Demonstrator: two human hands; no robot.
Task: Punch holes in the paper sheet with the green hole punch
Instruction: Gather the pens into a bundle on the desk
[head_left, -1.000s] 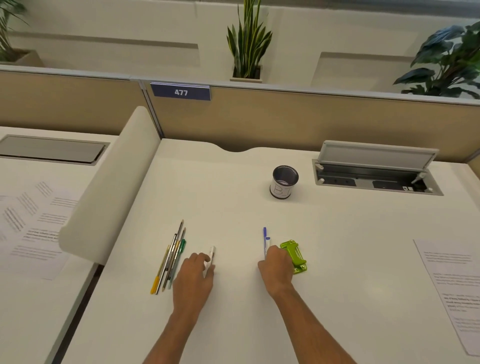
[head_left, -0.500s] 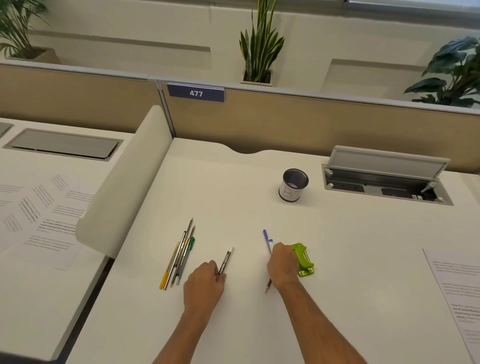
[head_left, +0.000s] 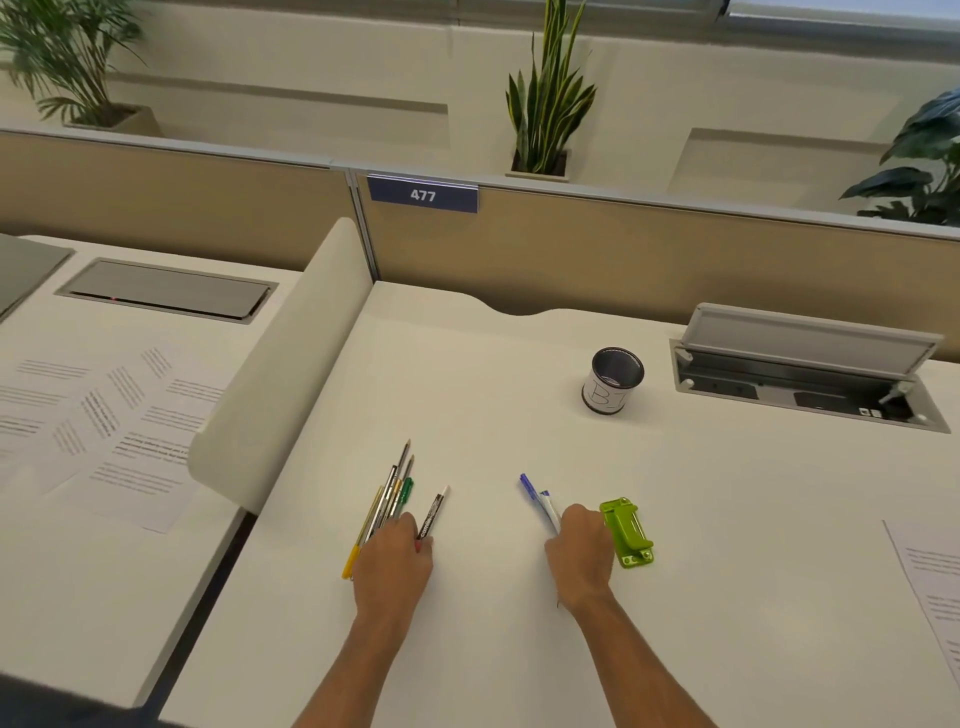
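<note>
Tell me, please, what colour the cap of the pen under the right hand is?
Blue; the pen shows best in the head view, its only view.

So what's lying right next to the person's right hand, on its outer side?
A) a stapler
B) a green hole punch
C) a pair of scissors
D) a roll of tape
B: the green hole punch lies on the white desk just to the right of the right hand, which is closed on a blue and white pen.
</note>
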